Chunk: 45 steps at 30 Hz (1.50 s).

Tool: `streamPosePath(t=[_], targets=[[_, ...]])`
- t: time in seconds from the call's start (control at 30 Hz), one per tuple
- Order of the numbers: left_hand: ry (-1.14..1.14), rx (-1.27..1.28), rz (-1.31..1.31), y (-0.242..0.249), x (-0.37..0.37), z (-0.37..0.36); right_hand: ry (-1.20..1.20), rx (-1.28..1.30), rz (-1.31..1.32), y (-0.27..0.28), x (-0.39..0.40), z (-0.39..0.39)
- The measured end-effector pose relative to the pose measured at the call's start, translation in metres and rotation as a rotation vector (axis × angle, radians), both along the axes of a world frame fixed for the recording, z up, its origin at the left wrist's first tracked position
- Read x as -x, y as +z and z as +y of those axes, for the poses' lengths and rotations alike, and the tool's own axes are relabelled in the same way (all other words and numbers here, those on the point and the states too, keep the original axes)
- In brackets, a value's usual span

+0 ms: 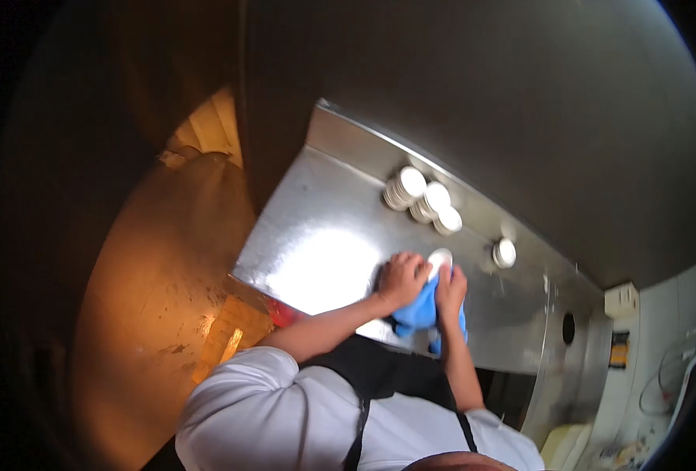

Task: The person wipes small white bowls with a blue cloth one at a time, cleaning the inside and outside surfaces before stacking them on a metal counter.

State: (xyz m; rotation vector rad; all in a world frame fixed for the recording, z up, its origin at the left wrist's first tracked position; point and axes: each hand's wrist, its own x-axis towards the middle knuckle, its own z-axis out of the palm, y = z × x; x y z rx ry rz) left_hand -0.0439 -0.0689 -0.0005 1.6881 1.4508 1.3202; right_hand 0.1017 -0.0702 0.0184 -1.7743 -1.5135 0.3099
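Above the steel counter [332, 204], my two hands come together around a small white dish [440, 257] and a blue cloth [418, 311]. My left hand [403, 280] has its fingers curled at the left side of the dish, against the cloth. On the other side, my right hand [451, 293] grips the cloth, with its fingers at the lower edge of the dish. The cloth hangs down between my wrists toward the counter's front edge. Part of the dish is covered by my fingers and the cloth.
Stacked white dishes [405, 188] stand in three piles near the raised back edge. A shorter stack [504, 253] is farther right. A round dark hole [568, 328] shows in the steel at right, near a white wall box [621, 300]. Something red [283, 312] sits below the front-left edge.
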Motion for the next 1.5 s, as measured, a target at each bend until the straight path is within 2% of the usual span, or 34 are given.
streamPosePath(t=[0.07, 0.17, 0.2, 0.23, 0.27, 0.33, 0.4, 0.43, 0.53, 0.63, 0.73, 0.83, 0.93, 1.03, 1.13, 1.17, 1.23, 1.37, 1.47, 1.5], targets=[[-0.067, 0.051, -0.121, -0.006, 0.000, 0.001, -0.050, 0.000, -0.026, 0.027, -0.012, 0.016], [-0.130, 0.070, -0.121, -0.037, 0.010, 0.005, -0.145, -0.112, 0.004, 0.034, -0.058, 0.058], [-0.132, 0.083, -0.085, -0.037, 0.017, 0.003, -0.199, -0.104, -0.055, 0.026, -0.079, 0.078], [-0.163, 0.078, -0.102, -0.035, 0.021, 0.000, -0.189, -0.016, -0.038, 0.035, -0.085, 0.090], [-0.185, 0.070, -0.117, -0.033, 0.024, -0.002, -0.131, 0.059, -0.110, 0.019, -0.108, 0.115], [-0.221, -0.018, -0.048, -0.039, 0.022, -0.002, -0.189, 0.095, -0.056, 0.022, -0.092, 0.128], [-0.208, -0.074, 0.035, -0.037, 0.021, -0.003, -0.136, 0.232, -0.182, 0.024, -0.088, 0.141], [-0.209, -0.069, 0.022, -0.036, 0.021, -0.001, -0.107, 0.302, -0.248, 0.023, -0.087, 0.148], [-0.208, -0.026, -0.026, -0.036, 0.023, -0.003, -0.106, 0.288, -0.378, 0.010, -0.082, 0.161], [-0.199, 0.027, -0.075, -0.032, 0.022, -0.003, -0.127, 0.302, -0.321, 0.009, -0.075, 0.162], [-0.202, 0.042, -0.064, -0.031, 0.022, -0.006, -0.203, 0.036, -0.005, -0.003, -0.080, 0.152], [-0.200, 0.036, -0.072, -0.032, 0.022, -0.005, -0.109, 0.067, 0.518, -0.052, -0.129, 0.149], [-0.213, 0.081, -0.108, -0.035, 0.021, -0.003, 0.150, 0.171, 1.430, -0.030, -0.143, 0.093], [-0.148, 0.150, -0.186, -0.038, 0.012, 0.002, 0.269, -0.142, 1.831, -0.001, -0.179, 0.036], [-0.104, 0.262, -0.309, -0.028, -0.013, 0.020, 0.218, -0.168, 1.679, -0.002, -0.207, 0.005], [-0.148, 0.257, -0.349, -0.023, -0.030, 0.031, 0.275, 0.126, 1.770, -0.027, -0.225, 0.003], [-0.249, 0.215, -0.339, -0.004, -0.071, 0.055, 0.154, 0.329, 1.770, -0.025, -0.209, -0.014], [-0.510, 0.220, -0.103, 0.023, -0.175, 0.108, 0.071, 0.262, 1.639, -0.039, -0.219, -0.037], [-0.456, 0.661, -0.287, 0.016, -0.261, 0.148, -0.017, 0.132, 1.784, -0.003, -0.263, -0.056], [-0.386, 0.710, -0.230, 0.000, -0.283, 0.163, -0.035, 0.054, 1.813, -0.002, -0.285, -0.063]])
